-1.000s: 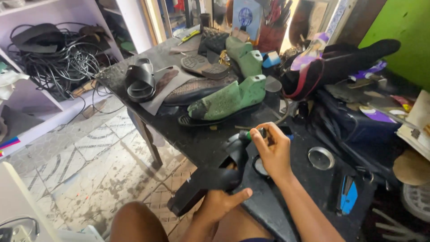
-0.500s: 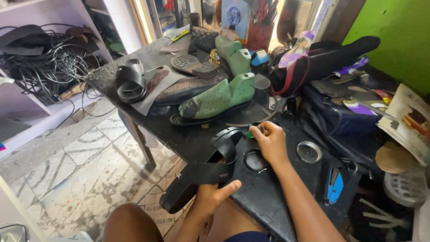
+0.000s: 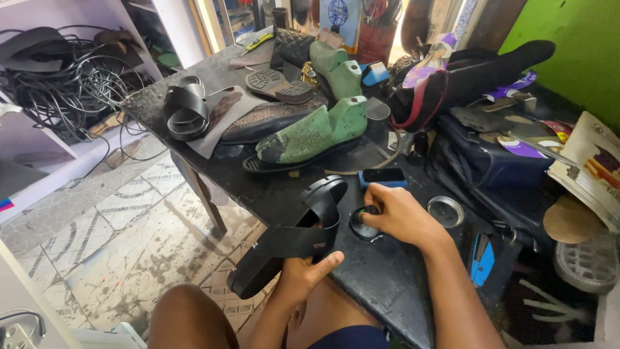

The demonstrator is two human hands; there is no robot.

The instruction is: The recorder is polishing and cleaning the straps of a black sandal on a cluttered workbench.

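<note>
Mid-step: left hand (image 3: pixel 303 278) gripping black sandal (image 3: pixel 294 236) at near table (image 3: pixel 387 284) edge; right hand (image 3: pixel 397 216) closed on small applicator in round tin (image 3: pixel 365 223). Next, probably: steady sandal, careful dab.

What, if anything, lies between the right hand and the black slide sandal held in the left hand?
Nothing visible lies between them: the right hand rests on a small round black tin right beside the black slide sandal, which the left hand grips from below.

Cluttered black worktable (image 3: pixel 381 284): green shoe lasts (image 3: pixel 310 136), black sandals (image 3: pixel 186 111), round tin (image 3: pixel 365 223).
</note>
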